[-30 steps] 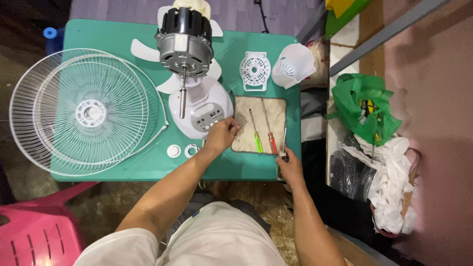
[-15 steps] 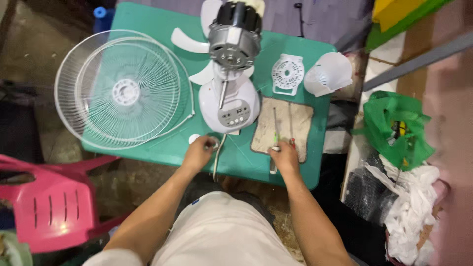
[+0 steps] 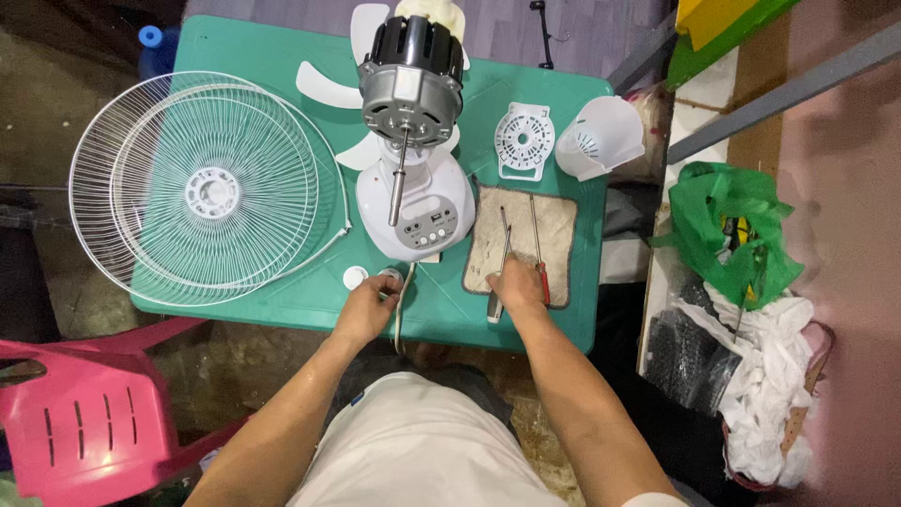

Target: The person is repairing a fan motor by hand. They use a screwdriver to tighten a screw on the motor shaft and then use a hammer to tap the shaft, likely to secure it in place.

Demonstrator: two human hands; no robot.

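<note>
Both forearms are stretched forward; the left hand (image 3: 364, 308) is curled, fingers bent, and the right hand (image 3: 517, 286) is closed, knuckles up

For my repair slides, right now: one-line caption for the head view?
Left hand touches a small white cap and right hand grips a screwdriver, a dismantled fan before them.

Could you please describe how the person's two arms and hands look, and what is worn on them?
Both forearms are bare up to the elbows. The left hand and right hand wear no gloves; no watch or ring is visible. No sleeve shows on either arm; only a light-coloured garment covers the body below.
</note>
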